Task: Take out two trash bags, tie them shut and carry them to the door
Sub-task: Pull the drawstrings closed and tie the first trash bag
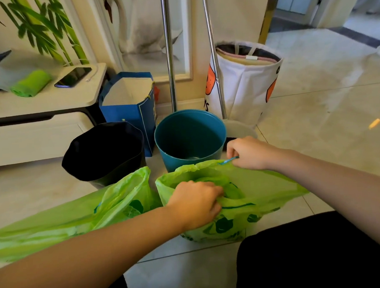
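Observation:
Two green trash bags sit on the floor in front of me. The right green bag [261, 197] stands with its mouth open before the empty teal bin [191, 137]. My left hand [197, 203] grips the near rim of this bag. My right hand [249, 153] pinches its blue drawstring [228, 161] at the far rim. The left green bag [82, 215] lies slumped and open on the floor, untouched. A bin lined with a black bag [105, 151] stands behind it.
A blue paper bag [129, 107] and a white fabric hamper [245, 84] stand against the wall, with two metal poles [169, 56] between them. A low table [48, 97] at left holds a green roll of bags [32, 83] and a phone. A doorway opens at the far right.

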